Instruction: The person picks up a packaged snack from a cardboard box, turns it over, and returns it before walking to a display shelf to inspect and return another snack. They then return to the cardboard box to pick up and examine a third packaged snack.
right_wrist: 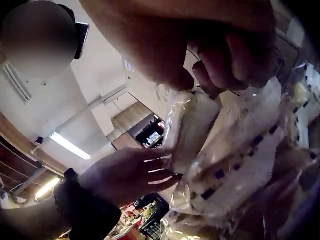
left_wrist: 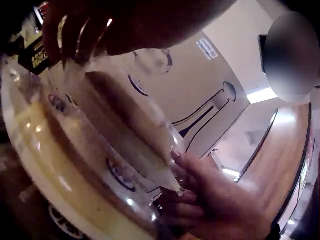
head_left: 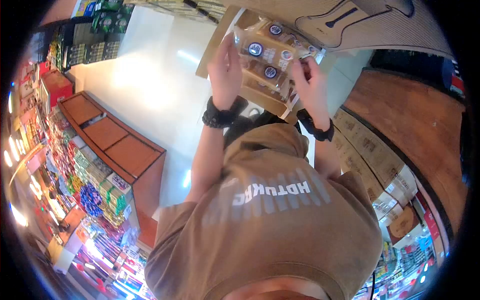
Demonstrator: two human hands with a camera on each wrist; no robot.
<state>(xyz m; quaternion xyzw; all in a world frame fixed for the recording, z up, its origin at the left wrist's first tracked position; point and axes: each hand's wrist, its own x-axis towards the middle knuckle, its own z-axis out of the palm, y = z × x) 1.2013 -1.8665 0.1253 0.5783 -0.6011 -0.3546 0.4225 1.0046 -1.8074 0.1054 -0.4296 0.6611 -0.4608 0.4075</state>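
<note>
A clear-wrapped package (head_left: pixel 270 50) with round blue-and-white labels lies over similar packs in a carton (head_left: pixel 290 106). My left hand (head_left: pixel 225 72) rests nearly straight fingers on its left end. At the other end, my right hand (head_left: pixel 311 85) pinches the wrapper between thumb and curled fingers. The left wrist view has the brown-and-pale package (left_wrist: pixel 120 120) between my left hand (left_wrist: pixel 110 30) above and my right hand (left_wrist: pixel 215 197) below. In the right wrist view, my right hand (right_wrist: pixel 220 45) grips the package's (right_wrist: pixel 192 125) upper end; my left hand's (right_wrist: pixel 125 175) spread fingers touch the lower.
A large cardboard sheet (head_left: pixel 370 27) with a printed outline stands beyond the carton. An orange-brown cabinet (head_left: pixel 117 142) and stacked goods are on the left. Stacked cartons (head_left: pixel 367 155) and a wooden counter (head_left: pixel 410 125) are on the right. Pale floor (head_left: pixel 160 65) shows between.
</note>
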